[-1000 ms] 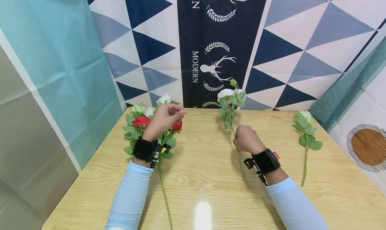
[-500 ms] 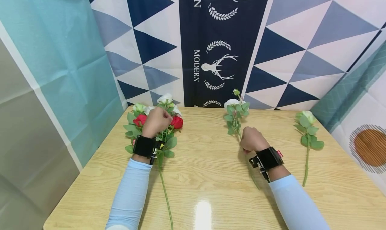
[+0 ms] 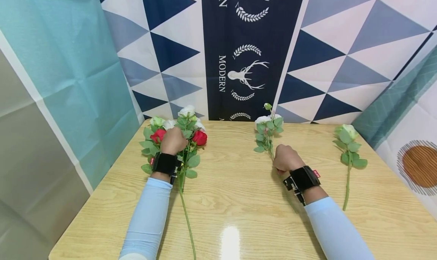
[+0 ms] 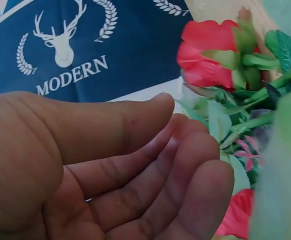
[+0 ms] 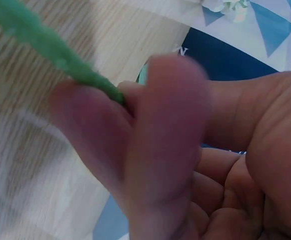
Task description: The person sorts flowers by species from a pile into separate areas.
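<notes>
I'd keep my right hand (image 3: 286,157) pinching the white rose stem (image 5: 55,52) low between thumb and fingers, bloom up over the tabletop (image 3: 239,199) — my left hand (image 3: 173,140), fingers loose and open, rests among the bunch (image 3: 184,138) without gripping.

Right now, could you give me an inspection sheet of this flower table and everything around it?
Surface: wooden table, glossy, with a light glare near the front edge.
Job's things: bunch of red and white roses lying at the left; white flower sprig in the middle.
Clutter: single white rose lying apart at the right.
Grippers: left hand rests on the bunch, fingers relaxed and holding nothing in the wrist view; right hand pinches the sprig's green stem.
Cables: nothing seen; only black wrist straps.
Surroundings: triangle-patterned backdrop with a deer print; teal cloth at the left.
</notes>
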### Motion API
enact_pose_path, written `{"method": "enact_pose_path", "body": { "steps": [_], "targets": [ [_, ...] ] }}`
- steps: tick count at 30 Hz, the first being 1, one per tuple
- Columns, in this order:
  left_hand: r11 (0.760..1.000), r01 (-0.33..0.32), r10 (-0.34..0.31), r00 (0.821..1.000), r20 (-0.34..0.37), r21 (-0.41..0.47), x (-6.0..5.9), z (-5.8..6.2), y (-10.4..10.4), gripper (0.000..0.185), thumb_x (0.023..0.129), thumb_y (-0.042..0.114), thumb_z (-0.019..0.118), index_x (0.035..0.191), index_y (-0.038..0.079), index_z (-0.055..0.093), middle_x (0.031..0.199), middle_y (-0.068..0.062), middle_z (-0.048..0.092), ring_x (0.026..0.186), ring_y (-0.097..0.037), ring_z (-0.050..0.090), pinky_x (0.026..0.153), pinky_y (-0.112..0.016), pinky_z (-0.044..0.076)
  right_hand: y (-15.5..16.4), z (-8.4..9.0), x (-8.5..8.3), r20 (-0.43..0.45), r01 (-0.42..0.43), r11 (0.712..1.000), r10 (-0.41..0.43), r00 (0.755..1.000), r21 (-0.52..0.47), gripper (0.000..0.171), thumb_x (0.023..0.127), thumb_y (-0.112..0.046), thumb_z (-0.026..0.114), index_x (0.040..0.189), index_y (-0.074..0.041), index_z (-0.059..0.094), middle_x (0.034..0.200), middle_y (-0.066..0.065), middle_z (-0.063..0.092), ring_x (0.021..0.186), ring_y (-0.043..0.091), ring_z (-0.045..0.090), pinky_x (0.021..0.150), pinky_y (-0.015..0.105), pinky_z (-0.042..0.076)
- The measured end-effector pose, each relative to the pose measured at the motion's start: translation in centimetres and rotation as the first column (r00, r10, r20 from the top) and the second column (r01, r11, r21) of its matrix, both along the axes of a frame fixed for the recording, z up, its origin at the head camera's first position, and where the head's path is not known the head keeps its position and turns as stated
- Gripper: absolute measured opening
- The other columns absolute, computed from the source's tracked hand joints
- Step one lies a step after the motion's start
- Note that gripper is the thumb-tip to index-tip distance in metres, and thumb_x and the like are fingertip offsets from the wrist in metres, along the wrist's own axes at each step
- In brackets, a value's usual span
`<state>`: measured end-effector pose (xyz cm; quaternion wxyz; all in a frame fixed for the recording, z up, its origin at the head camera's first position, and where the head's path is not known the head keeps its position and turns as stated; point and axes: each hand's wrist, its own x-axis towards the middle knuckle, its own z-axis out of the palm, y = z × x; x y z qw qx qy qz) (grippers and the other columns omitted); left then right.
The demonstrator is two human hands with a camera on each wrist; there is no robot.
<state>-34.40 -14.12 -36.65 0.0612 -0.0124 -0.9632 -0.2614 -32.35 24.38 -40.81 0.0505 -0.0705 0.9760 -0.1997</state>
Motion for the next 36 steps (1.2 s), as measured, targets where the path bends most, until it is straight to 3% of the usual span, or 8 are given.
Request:
{"method": "enact_pose_path", "body": {
  "steps": [3, 7, 11, 16, 26, 31, 36],
  "targets": [
    [0.999, -0.019, 0.019, 1.000, -0.005, -0.050, -0.3, -0.5, 0.1, 0.039, 0.095, 0.005, 0.067, 0.059, 0.009, 0.052, 0.055, -0.004, 0.041, 0.050, -0.021, 0.043, 0.056, -0.035, 0.038, 0.2, -0.4, -0.2, -0.015, -0.005, 1.000, 0.005, 1.000, 0.000, 0.037, 0.075, 0.008, 0.046, 0.045, -0.012, 0.054, 0.039, -0.004, 0.042, 0.034, 0.010, 0.040, 0.042, 0.026, 0.035],
    [0.992, -0.054, 0.059, 0.998, 0.036, -0.114, -0.8, -1.4, 0.1, 0.013, 0.094, 0.009, 0.071, 0.083, 0.000, 0.071, 0.073, -0.015, 0.064, 0.066, -0.031, 0.063, 0.060, -0.040, 0.047, 0.4, -0.6, -0.3, -0.016, 0.010, 1.000, -0.010, 1.000, 0.007, 0.037, 0.076, 0.008, 0.048, 0.046, -0.015, 0.048, 0.042, -0.005, 0.036, 0.036, 0.011, 0.037, 0.040, 0.026, 0.033],
    [0.991, -0.077, 0.089, 0.991, 0.100, -0.113, -1.2, -1.8, 0.0, 0.010, 0.093, 0.005, 0.069, 0.084, 0.000, 0.069, 0.072, -0.014, 0.061, 0.067, -0.032, 0.061, 0.059, -0.039, 0.043, 0.4, -0.1, -0.2, -0.006, 0.038, 0.999, -0.038, 0.999, 0.020, 0.037, 0.080, 0.003, 0.057, 0.048, -0.013, 0.051, 0.043, -0.003, 0.041, 0.039, 0.015, 0.043, 0.041, 0.027, 0.034],
    [0.991, -0.083, 0.096, 0.989, 0.114, -0.108, -1.4, -2.1, -0.1, 0.008, 0.093, 0.005, 0.068, 0.086, 0.000, 0.070, 0.076, -0.016, 0.063, 0.072, -0.035, 0.062, 0.059, -0.041, 0.043, 0.3, 0.6, 0.1, -0.012, 0.035, 0.999, -0.035, 0.999, 0.007, 0.044, 0.088, -0.009, 0.071, 0.048, -0.013, 0.053, 0.043, -0.002, 0.043, 0.039, 0.015, 0.045, 0.043, 0.028, 0.035],
    [0.992, -0.098, 0.109, 0.983, 0.148, -0.079, -2.0, -2.9, 0.1, 0.010, 0.096, 0.001, 0.060, 0.092, -0.001, 0.069, 0.075, -0.015, 0.061, 0.066, -0.029, 0.056, 0.055, -0.038, 0.041, 0.1, 1.2, 0.3, -0.004, 0.040, 0.999, -0.040, 0.999, -0.022, 0.051, 0.093, -0.019, 0.072, 0.047, -0.016, 0.051, 0.045, 0.000, 0.052, 0.042, 0.015, 0.049, 0.045, 0.029, 0.038],
    [0.991, -0.105, 0.114, 0.987, 0.115, -0.082, -2.2, -3.0, 0.2, 0.011, 0.095, 0.002, 0.061, 0.087, 0.000, 0.068, 0.071, -0.013, 0.058, 0.064, -0.027, 0.054, 0.054, -0.037, 0.041, 0.2, 1.3, 0.2, 0.008, 0.032, 0.999, -0.032, 0.999, -0.030, 0.053, 0.095, -0.023, 0.071, 0.047, -0.017, 0.050, 0.043, -0.003, 0.047, 0.041, 0.014, 0.045, 0.044, 0.029, 0.037],
    [0.993, -0.100, 0.103, 0.994, 0.044, -0.064, -2.2, -2.6, 0.2, 0.024, 0.095, 0.001, 0.060, 0.072, 0.006, 0.056, 0.060, -0.005, 0.039, 0.057, -0.023, 0.044, 0.054, -0.037, 0.036, 0.4, 1.4, 0.1, -0.007, 0.033, 0.999, -0.033, 0.999, -0.029, 0.055, 0.096, -0.025, 0.071, 0.047, -0.019, 0.048, 0.043, -0.006, 0.040, 0.040, 0.012, 0.040, 0.043, 0.027, 0.032]
  ]
}}
